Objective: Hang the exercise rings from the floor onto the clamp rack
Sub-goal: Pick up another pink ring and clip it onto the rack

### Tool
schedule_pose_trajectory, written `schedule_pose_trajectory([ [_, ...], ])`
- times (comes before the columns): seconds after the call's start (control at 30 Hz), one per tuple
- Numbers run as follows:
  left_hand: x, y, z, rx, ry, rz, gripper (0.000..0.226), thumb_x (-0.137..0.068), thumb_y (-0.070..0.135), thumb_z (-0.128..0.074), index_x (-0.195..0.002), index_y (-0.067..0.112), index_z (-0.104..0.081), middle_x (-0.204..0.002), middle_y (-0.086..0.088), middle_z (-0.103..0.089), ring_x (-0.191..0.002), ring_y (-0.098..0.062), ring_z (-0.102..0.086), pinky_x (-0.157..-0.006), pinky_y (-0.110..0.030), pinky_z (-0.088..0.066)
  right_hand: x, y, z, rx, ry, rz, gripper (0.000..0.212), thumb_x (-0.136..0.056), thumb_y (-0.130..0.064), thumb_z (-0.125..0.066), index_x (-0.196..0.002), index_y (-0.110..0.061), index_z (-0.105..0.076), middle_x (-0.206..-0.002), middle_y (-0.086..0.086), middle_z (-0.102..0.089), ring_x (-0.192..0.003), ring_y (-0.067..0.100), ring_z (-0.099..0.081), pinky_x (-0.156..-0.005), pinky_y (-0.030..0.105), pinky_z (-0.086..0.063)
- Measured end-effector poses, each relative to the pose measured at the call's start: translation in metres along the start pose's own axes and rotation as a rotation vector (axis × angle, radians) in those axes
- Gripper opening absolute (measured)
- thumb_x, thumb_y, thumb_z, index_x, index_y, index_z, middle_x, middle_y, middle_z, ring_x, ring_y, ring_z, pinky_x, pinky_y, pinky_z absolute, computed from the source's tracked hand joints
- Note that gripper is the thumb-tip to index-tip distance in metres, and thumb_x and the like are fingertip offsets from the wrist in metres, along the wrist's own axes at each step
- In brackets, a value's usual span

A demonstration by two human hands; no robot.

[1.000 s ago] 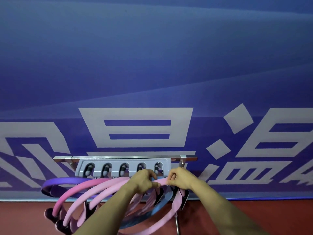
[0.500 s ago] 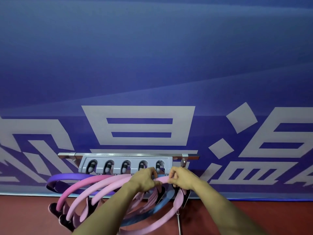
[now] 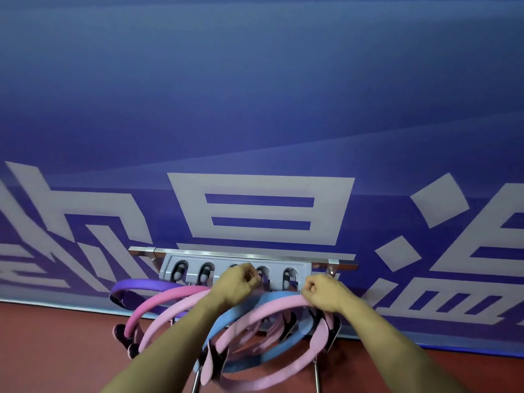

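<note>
1. The right hand [image 3: 323, 293], lower centre-right of the frame, has its fingers curled over the top arc of a light pink padded exercise ring [image 3: 283, 304] and grips it just below the rack's right end.
2. The left hand [image 3: 236, 285], at centre, is bunched with fingertips pinched together against the middle clamp; what it pinches, if anything, I cannot tell. A second ago both hands sat close together on the pink ring; now they are apart, the left one higher at the clamps.
3. A sky-blue padded ring [image 3: 241, 313] lies just behind the pink one, now plainly showing between the forearms.
4. Further left hang another pale pink ring [image 3: 170, 313], a hot pink ring [image 3: 158, 299] and a purple ring [image 3: 136, 285].
5. The grey five-slot clamp rack [image 3: 235, 272] sits on a steel rail against the blue printed wall, above red floor [image 3: 56, 350].
6. Judging from this, the last ring is being seated; the task looks nearly done.
</note>
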State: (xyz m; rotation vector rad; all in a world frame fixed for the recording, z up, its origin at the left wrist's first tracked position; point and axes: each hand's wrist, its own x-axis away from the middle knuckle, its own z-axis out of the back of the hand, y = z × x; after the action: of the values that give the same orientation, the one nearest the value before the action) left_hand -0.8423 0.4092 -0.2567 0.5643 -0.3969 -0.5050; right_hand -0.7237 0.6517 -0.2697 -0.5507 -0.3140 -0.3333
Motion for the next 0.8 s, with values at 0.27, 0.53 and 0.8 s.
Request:
schedule_pose_trajectory([
  [0.27,-0.001,-0.063,0.057,0.017,0.057,-0.032,0.015,-0.097,0.033,-0.058,-0.085,0.024,-0.064,-0.083,0.006,-0.074,-0.078,-0.016,-0.064,-0.081,-0.035,-0.054,-0.019,-0.081,-0.025,-0.012,0.233,-0.018,0.047,-0.097,-0.053,-0.051,-0.079,-0.011,-0.062,-0.077,0.002,-0.067,-0.079,0.024,-0.062,-0.074,0.035,-0.05],
  [0.53,-0.002,-0.161,0.134,0.032,0.037,-0.063,0.019,-0.093,0.039,-0.061,-0.082,0.023,-0.063,-0.077,0.004,-0.074,-0.077,-0.018,-0.068,-0.079,-0.036,-0.056,-0.045,-0.206,-0.074,0.005,0.282,0.007,0.038,-0.093,-0.052,-0.057,-0.074,-0.019,-0.059,-0.071,-0.005,-0.062,-0.076,0.02,-0.057,-0.072,0.032,-0.047],
  [0.8,-0.004,-0.243,0.169,-0.115,-0.006,0.02,0.044,-0.083,0.06,-0.072,-0.093,0.02,-0.056,-0.092,0.001,-0.066,-0.085,-0.023,-0.058,-0.072,-0.033,-0.041,-0.062,-0.285,-0.121,0.034,0.17,0.146,0.021,-0.092,-0.033,-0.066,-0.111,-0.027,-0.072,-0.114,-0.004,-0.065,-0.11,0.016,-0.061,-0.097,0.029,-0.047],
])
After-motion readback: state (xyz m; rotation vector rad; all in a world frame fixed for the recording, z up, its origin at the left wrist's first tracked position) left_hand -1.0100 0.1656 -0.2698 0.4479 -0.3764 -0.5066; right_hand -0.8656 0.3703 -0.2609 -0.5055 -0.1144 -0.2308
